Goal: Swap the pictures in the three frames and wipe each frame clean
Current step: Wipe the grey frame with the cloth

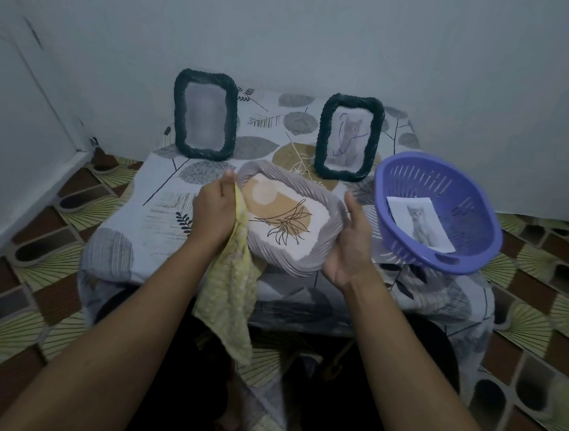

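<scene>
Left hand (214,210) pinches cloth (230,299) against left rim of grey frame (307,259), right hand (350,247) grips its right rim, basket (474,228) holding cat print (420,225) just beside right hand.

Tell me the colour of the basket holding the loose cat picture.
Purple, with slotted walls; the head view shows the basket best.

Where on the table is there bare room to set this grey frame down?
Widest bare patch: the leaf-print tablecloth front-left, bordered by the left dark woven frame and the left hand. A smaller gap lies between that frame and the dark cat-picture frame. The right is crowded by the purple plastic basket.
</scene>
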